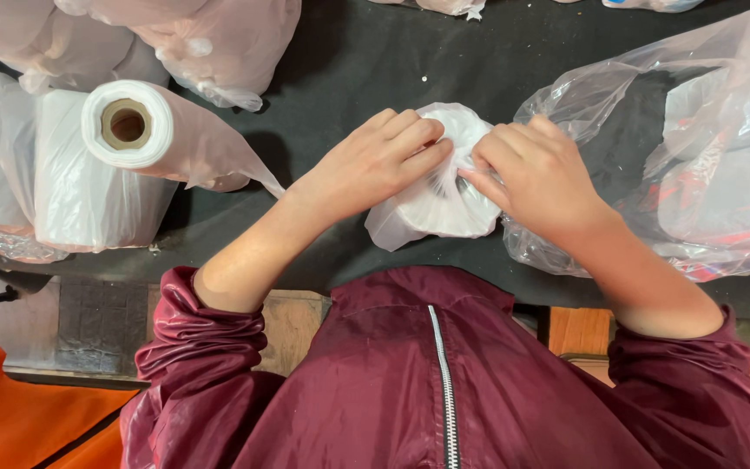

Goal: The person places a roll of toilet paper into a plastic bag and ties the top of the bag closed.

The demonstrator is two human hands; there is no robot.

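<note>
A small white bundle wrapped in thin clear plastic (431, 208) lies on the black table top (349, 61), right in front of me. My left hand (375, 161) rests on its upper left side with the fingers curled over the gathered plastic. My right hand (536, 174) presses on its right side, fingertips pinching the same bunched film at the bundle's top. Both hands meet over the middle of the bundle. What lies inside the wrap is hidden.
A roll of clear bags on a cardboard core (128, 126) lies at the left atop stacked film (88, 191). A large crinkled plastic bag with red-printed contents (705, 174) fills the right side. More filled bags (193, 43) sit at the far left. Orange cloth (19, 417) lies below the table edge.
</note>
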